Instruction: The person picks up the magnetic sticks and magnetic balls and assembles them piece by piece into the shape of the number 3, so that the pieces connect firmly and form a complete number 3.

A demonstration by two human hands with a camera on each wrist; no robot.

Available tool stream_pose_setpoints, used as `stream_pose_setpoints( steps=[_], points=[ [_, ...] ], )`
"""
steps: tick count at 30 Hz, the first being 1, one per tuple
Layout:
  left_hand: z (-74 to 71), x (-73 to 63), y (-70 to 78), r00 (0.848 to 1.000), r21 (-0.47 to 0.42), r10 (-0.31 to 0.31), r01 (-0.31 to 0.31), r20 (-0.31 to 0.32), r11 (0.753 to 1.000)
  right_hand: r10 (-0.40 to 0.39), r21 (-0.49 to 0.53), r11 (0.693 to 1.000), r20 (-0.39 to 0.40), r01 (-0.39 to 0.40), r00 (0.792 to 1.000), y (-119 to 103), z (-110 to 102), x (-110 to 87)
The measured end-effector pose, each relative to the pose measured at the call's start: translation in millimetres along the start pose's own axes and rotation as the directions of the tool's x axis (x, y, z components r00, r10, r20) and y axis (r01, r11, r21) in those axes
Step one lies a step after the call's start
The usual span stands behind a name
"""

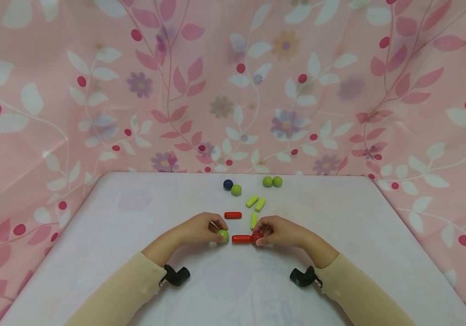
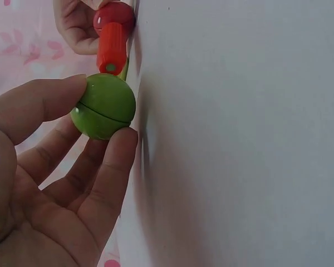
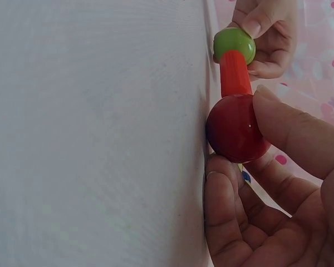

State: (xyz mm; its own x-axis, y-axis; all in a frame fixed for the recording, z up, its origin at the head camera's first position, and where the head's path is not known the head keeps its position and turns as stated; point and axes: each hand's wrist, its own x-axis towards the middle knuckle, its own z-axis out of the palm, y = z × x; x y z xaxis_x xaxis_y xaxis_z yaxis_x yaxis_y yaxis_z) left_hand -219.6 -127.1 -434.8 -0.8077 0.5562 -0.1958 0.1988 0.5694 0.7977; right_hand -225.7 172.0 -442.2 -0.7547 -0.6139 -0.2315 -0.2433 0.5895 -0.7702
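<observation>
My left hand (image 1: 201, 228) pinches a glossy green ball (image 2: 104, 105) with a dark seam line, between thumb and fingertips, low over the table. Opposite it, my right hand (image 1: 283, 232) pinches a red ball (image 3: 237, 128). A red rod (image 1: 241, 239) joins the red ball and points left toward the green one, with a small gap between them in the head view. In the left wrist view the rod's near end shows a green centre. Just behind lies a second red rod (image 1: 233, 215), and a yellow-green rod (image 1: 254, 220) sits beside the right fingers.
Two more yellow-green rods, one of them a slanted rod (image 1: 252, 201), lie farther back. Toward the table's rear edge are a dark blue ball (image 1: 228, 184), a green ball (image 1: 236, 190) beside it, and a pair of green balls (image 1: 272, 181). Floral cloth (image 1: 233, 90) hangs behind the white table (image 1: 135, 208).
</observation>
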Motion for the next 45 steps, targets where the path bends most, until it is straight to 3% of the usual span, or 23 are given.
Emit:
stream_pose_setpoints(
  steps=[7,23,45],
  points=[
    [6.3,-0.3,3.9,1.000,0.007,0.013,-0.014,0.028,1.000,-0.002,0.005,1.000,0.002,0.002,1.000,-2,0,-0.2],
    [11.9,0.6,4.3,0.999,0.026,0.045,-0.046,0.022,0.999,0.014,0.010,1.000,0.002,-0.014,1.000,-1,0,-0.3],
    [24.2,1.2,11.0,0.996,0.180,0.058,-0.045,-0.067,0.983,0.032,0.024,0.999,-0.010,-0.032,0.999,-2,1,-0.6]
  ],
)
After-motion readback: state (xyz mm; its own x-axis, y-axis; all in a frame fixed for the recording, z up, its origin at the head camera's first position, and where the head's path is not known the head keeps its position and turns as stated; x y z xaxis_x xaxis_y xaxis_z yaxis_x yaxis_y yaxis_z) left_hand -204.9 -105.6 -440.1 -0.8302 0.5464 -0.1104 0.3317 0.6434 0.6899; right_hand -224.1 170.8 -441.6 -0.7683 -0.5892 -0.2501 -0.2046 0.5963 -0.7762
